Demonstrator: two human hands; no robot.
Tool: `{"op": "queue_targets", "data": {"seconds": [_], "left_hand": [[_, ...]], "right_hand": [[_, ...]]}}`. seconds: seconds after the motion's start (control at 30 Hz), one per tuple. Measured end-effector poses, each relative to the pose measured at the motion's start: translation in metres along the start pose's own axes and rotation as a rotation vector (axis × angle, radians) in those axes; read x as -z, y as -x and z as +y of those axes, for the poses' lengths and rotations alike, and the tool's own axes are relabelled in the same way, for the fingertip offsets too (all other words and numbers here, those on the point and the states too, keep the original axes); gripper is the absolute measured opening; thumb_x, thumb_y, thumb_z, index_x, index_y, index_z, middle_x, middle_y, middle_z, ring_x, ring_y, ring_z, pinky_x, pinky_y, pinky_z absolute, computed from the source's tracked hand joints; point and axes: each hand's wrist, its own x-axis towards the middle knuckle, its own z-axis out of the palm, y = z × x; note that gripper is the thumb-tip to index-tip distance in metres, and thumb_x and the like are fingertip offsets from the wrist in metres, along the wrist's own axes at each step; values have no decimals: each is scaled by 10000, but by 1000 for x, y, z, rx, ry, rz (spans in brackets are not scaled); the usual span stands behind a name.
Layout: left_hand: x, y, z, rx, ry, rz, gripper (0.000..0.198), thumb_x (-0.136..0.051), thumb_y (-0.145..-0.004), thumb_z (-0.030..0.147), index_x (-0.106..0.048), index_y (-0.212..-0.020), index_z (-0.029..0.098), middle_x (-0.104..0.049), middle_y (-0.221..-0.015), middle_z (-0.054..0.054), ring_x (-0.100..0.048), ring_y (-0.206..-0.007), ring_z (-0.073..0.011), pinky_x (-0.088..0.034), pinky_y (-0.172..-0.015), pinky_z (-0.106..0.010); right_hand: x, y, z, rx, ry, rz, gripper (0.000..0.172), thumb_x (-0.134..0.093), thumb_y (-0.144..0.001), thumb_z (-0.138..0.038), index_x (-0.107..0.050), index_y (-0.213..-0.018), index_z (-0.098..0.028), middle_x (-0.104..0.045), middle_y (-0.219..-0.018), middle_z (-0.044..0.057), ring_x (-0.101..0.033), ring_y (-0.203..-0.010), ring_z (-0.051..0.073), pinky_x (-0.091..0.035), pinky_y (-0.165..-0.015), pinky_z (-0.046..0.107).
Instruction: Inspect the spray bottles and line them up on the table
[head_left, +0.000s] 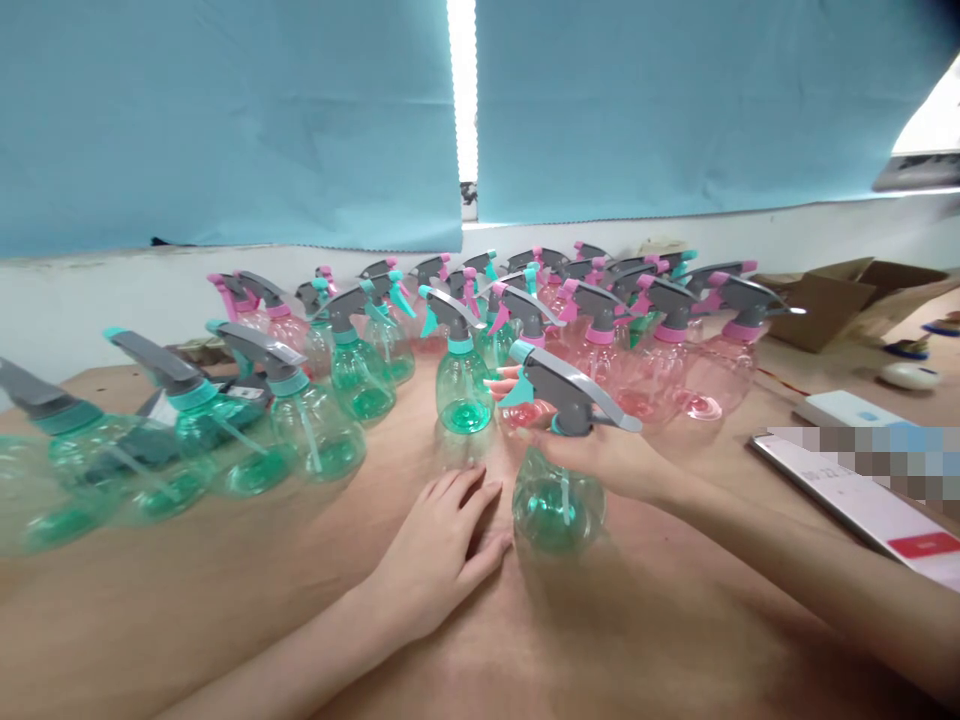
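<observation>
My left hand (442,545) rests palm down on the wooden table, its fingers spread and nothing held. Just right of it is a clear green spray bottle (559,515) with a grey and turquoise trigger head (574,390). My right hand (577,455) is closed round this bottle's neck, hiding it; the fingertips show behind the nozzle. Another green bottle (465,390) stands upright beyond my left hand. More green bottles (319,430) stand in a slanting row at the left. Pink bottles (600,360) with grey and pink heads crowd behind my right hand.
At the right lie a phone (847,495) and a white box (855,410), with a white mouse (910,376) farther back. An open cardboard box (832,305) stands at the back right. Blue cloth (225,120) hangs over the wall. Dark items lie behind the left bottles.
</observation>
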Motion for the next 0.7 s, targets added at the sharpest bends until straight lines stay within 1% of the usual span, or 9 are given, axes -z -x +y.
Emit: {"op": "queue_targets", "data": {"seconds": [0.1,0.2,0.27,0.53,0.7], "left_hand": [[1,0,0,3,0,-11,426,-517,-944,366,-522,-1305,141,-497,-1371,-153,-445,-1254,-310,-376,-1036,-497],[1,0,0,3,1,-17,423,-516,-944,366,-521,-1306,146,-498,-1369,-151,-444,-1256,-307,-374,-1037,-493],[1,-1,0,2,3,-16,426,-514,-945,364,-517,-1311,147,-498,-1369,-152,-442,-1258,-307,-375,-1036,-491],[1,-1,0,1,14,5,413,-517,-938,367,-520,-1301,169,-508,-1362,-146,-452,-1252,-311,-381,-1026,-498],[1,0,0,2,20,10,420,-521,-937,366,-513,-1308,169,-509,-1361,-151,-454,-1251,-314,-383,-1022,-503]], "right_hand": [[0,0,0,13,1,8,444,-557,-736,-181,-589,-1159,-312,-677,-801,-30,-519,-533,135,-434,-522,284],[-1,0,1,54,-19,9,445,-554,-723,-157,-580,-1152,-275,-697,-938,-2,-538,-582,132,-467,-558,285],[-2,0,2,76,-19,8,463,-555,-722,-141,-569,-1167,-268,-698,-996,9,-546,-603,129,-483,-573,281],[-1,-2,9,129,1,-24,571,-561,-736,-126,-514,-1281,-288,-686,-1041,21,-587,-639,146,-503,-590,293],[0,-1,8,111,38,-24,530,-556,-742,-134,-541,-1245,-301,-676,-997,9,-609,-697,165,-514,-635,316]]}}
